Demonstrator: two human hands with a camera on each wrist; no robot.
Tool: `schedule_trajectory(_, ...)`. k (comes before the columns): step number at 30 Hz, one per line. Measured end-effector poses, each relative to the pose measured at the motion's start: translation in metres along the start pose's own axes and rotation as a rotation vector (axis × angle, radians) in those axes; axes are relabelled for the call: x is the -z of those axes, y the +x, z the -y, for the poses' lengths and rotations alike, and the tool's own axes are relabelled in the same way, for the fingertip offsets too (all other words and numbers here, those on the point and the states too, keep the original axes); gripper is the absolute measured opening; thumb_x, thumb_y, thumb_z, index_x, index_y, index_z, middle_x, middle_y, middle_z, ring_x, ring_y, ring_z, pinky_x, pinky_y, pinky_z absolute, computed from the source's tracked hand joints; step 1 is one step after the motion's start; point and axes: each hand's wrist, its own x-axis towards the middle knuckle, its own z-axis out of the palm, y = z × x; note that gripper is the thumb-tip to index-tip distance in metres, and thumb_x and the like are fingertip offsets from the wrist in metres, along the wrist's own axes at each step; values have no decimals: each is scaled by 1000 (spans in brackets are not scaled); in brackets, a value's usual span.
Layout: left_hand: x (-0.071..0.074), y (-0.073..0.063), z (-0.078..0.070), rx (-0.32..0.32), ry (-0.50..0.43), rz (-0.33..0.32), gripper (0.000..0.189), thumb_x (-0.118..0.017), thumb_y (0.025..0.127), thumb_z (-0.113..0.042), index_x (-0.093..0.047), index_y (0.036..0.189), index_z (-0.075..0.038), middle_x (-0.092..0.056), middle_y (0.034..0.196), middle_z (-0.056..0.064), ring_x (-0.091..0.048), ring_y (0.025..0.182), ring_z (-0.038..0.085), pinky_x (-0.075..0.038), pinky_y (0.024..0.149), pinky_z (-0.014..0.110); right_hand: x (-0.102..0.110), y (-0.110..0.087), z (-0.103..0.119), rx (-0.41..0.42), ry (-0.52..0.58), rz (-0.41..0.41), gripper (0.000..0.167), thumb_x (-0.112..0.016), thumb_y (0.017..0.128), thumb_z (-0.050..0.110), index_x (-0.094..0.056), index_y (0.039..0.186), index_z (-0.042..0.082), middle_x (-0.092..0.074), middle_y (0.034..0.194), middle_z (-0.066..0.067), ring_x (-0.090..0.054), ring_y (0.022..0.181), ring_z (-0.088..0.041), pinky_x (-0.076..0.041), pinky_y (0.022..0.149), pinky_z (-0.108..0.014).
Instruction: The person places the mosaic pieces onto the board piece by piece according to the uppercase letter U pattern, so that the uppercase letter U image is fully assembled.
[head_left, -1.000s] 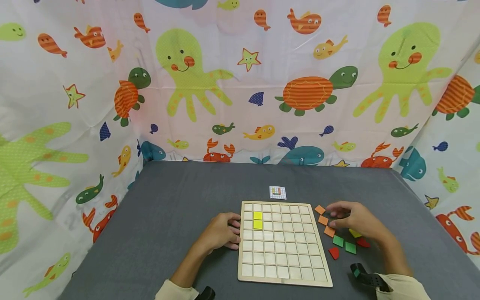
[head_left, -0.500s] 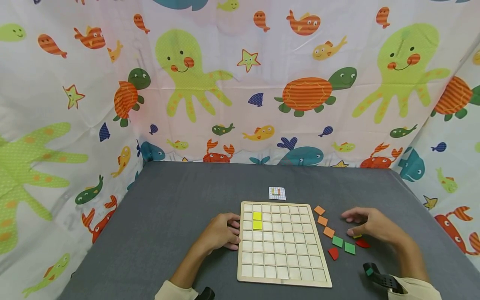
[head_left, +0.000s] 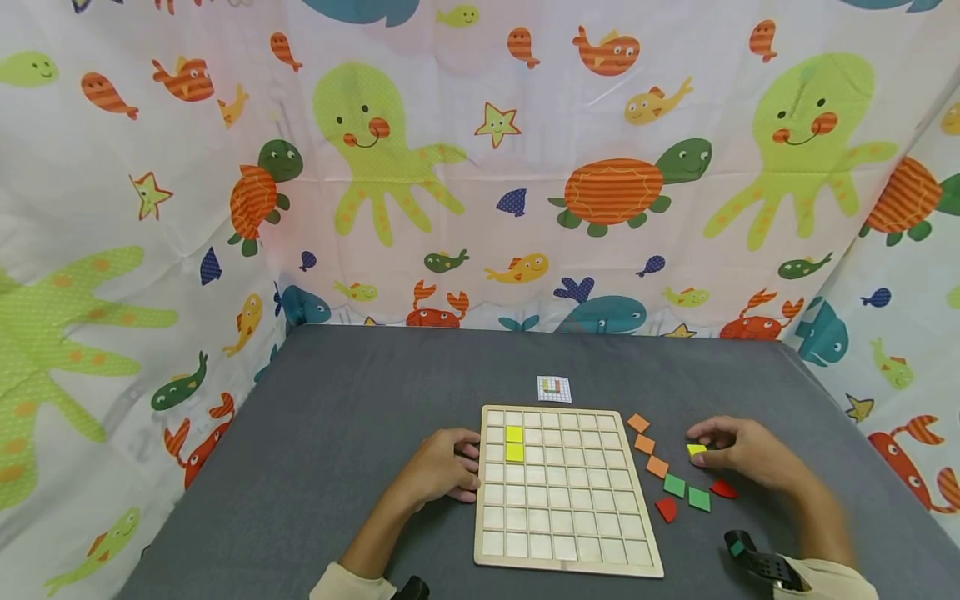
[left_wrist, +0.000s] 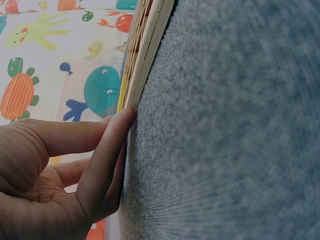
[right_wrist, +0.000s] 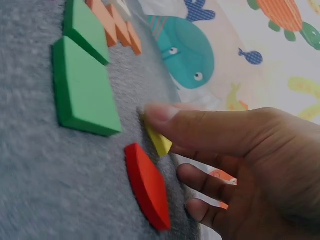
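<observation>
My right hand point(head_left: 742, 450) pinches a yellow square tile point(head_left: 696, 449) between thumb and fingers, right of the wooden grid board point(head_left: 570, 569). In the right wrist view the thumb covers part of that yellow tile point(right_wrist: 159, 141). Beside it lie a red curved-edge piece point(right_wrist: 148, 187) and two green square tiles point(right_wrist: 90, 85). At the board's left edge rests my left hand point(head_left: 441, 468), fingertips against the side, as the left wrist view shows with the fingers point(left_wrist: 107, 155) fairly straight. Two yellow tiles point(head_left: 514, 443) sit in the board's second column, one above the other.
Three orange tiles point(head_left: 645, 444) lie in a slanting row along the board's right edge. Nearer me is another red piece point(head_left: 666, 510). A small printed pattern card point(head_left: 554, 389) lies behind the board. A sea-animal curtain point(head_left: 465, 167) hangs round the grey table point(head_left: 375, 400).
My right hand has moved right, away from the orange tiles, and has taken hold of the yellow tile, which has shifted slightly away from the red piece. The left hand stays at the board.
</observation>
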Motion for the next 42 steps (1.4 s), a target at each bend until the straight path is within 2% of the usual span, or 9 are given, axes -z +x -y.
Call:
schedule_trajectory(4,0,-1,-1,-4,-6,1,67,-76,80,17,-56,143,9,-61,118,19,-69,91,23,-68,64,37,-1,2,1,12,-20,-19,43,-85,89,20,-73,126,2,-65,107,-8,-55,92,-20,-49,70,-24)
schedule_trajectory(9,0,-1,-1,-11,-12,-1,66,-75,80,18,-56,143,10,-61,117,20,-69,89,22,-68,63,38,1,1,0,32,3,14,44,-82,85,7,-72,127,-1,-66,112,-11,-55,93,-20,-53,72,-24)
schedule_trajectory(15,0,-1,0,-13,-11,-3,67,-75,80,18,-56,143,10,-61,117,20,-69,89,22,-68,63,38,3,1,0,26,1,25,45,-82,86,8,-72,128,-2,-68,118,-13,-57,94,-19,-54,73,-24)
schedule_trajectory(18,0,-1,-1,-14,-12,-4,67,-75,79,18,-56,143,10,-61,118,20,-70,90,23,-68,63,38,4,0,1,22,1,31,43,-80,86,6,-72,127,-4,-68,116,-13,-56,93,-21,-53,71,-24)
schedule_trajectory(21,0,-1,-1,-14,-12,-3,67,-74,79,18,-56,143,10,-61,118,20,-70,90,23,-68,63,38,5,0,2,1,9,33,39,-79,88,6,-73,125,-5,-67,107,-10,-56,89,-20,-52,67,-25)
schedule_trajectory(25,0,-1,-1,-10,-12,-4,68,-74,79,19,-56,144,10,-61,118,20,-69,90,23,-68,63,38,3,0,4,-22,-11,27,36,-80,89,10,-74,121,-4,-66,99,-7,-56,85,-19,-51,65,-26)
schedule_trajectory(31,1,-1,0,-13,-22,-5,68,-74,79,19,-56,144,10,-60,119,20,-69,92,23,-68,63,38,1,5,9,-27,-71,5,34,-80,92,17,-76,120,-1,-66,96,-4,-56,86,-20,-48,65,-26)
schedule_trajectory(36,1,-1,0,-17,-9,-2,67,-75,79,19,-56,144,10,-61,118,20,-70,89,23,-68,63,38,-4,7,15,-22,-95,-4,34,-79,92,21,-77,120,3,-67,98,-4,-56,88,-20,-48,66,-27)
schedule_trajectory(42,0,0,0,-15,-14,-4,68,-74,79,19,-56,144,10,-60,118,20,-69,90,23,-68,63,38,-11,11,28,5,-72,-19,37,-79,93,26,-77,123,4,-70,106,-6,-59,90,-21,-52,68,-29)
